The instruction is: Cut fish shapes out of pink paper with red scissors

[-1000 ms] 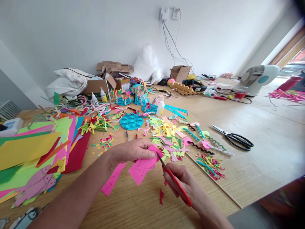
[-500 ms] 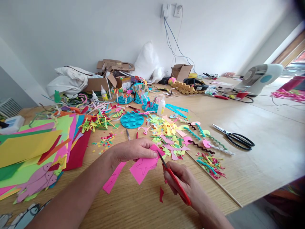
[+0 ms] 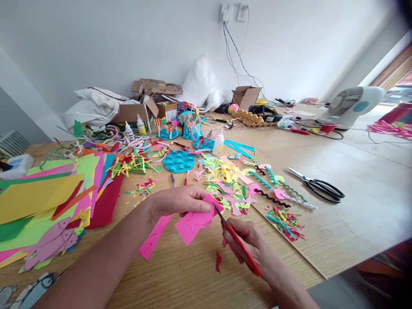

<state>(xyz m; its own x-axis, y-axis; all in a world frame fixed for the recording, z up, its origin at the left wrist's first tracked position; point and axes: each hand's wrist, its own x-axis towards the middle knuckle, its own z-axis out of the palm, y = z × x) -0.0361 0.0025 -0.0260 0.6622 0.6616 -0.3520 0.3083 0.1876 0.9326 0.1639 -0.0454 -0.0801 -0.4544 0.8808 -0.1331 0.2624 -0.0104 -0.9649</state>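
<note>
My left hand pinches a pink foam sheet with a star outline drawn on it, held just above the wooden table. My right hand is closed round the red-handled scissors, whose blades meet the sheet's right edge beside my left fingertips. A pink offcut strip lies under my left wrist. A small red scrap lies on the table below the scissors.
Stacked coloured foam sheets fill the left. Paper scraps, twisted pipe cleaners, a thin wooden stick and black scissors lie to the right. Teal foam discs, glue bottles, cardboard boxes and a fan stand farther back.
Hands, sheet and scissors stay almost still; the scissors have shifted very slightly along the sheet's edge. The view has tilted a little.
</note>
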